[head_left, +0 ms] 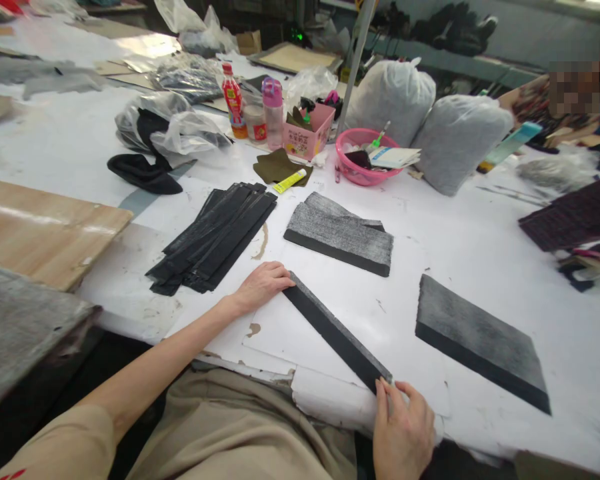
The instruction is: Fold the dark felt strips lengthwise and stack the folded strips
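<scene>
A long, narrow black fabric strip (335, 330) with a grey edge lies at a slant near the front of the white table. My left hand (265, 285) has its fingers closed on the strip's far left end. At the near right end, my right hand (403, 423) pinches the strip between thumb and fingers. Beyond it rests a stack of grey-faced fabric pieces (340, 237) with a black lower edge. A similar grey-and-black stack (480, 340) lies to the right. Several black strips (217, 237) are heaped loosely at the left.
Behind the strips are a yellow tube (290, 181), a pink basin (367, 163), a pink box (309, 133), a red-labelled bottle (234, 103) and full white bags (465, 140). A wooden board (45, 227) lies left. Another person's arm (570, 123) shows at the far right.
</scene>
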A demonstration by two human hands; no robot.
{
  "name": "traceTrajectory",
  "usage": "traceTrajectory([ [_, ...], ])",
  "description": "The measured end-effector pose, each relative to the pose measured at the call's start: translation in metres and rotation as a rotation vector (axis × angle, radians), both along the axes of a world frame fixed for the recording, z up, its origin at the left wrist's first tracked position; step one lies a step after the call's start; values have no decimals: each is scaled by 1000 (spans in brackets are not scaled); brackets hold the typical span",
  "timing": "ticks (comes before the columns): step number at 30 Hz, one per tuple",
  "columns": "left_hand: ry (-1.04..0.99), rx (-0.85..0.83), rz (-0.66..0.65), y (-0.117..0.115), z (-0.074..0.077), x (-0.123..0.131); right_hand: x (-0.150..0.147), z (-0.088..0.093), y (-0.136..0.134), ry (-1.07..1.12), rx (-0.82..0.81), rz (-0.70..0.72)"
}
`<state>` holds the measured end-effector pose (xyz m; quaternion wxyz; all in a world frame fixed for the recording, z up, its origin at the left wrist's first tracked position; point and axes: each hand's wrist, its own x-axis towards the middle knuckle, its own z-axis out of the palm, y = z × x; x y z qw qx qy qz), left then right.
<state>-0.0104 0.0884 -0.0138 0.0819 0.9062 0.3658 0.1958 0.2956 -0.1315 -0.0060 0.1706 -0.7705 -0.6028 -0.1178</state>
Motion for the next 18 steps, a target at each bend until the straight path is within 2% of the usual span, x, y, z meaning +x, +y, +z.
traceTrajectory([
  [3,-66,-31,-14,2,2,-2,-21,13,35,103,-24,121],
  [8,-75,-3,-5,2,-1,-3,-95,18,122,245,-224,372],
  [11,-28,23,-27,6,-4,-4,-128,14,161,185,-305,357],
  [14,0,22,-42,12,-4,-5,-142,11,178,110,-337,277],
  [18,15,-21,-49,19,2,-3,-141,10,182,72,-325,255],
])
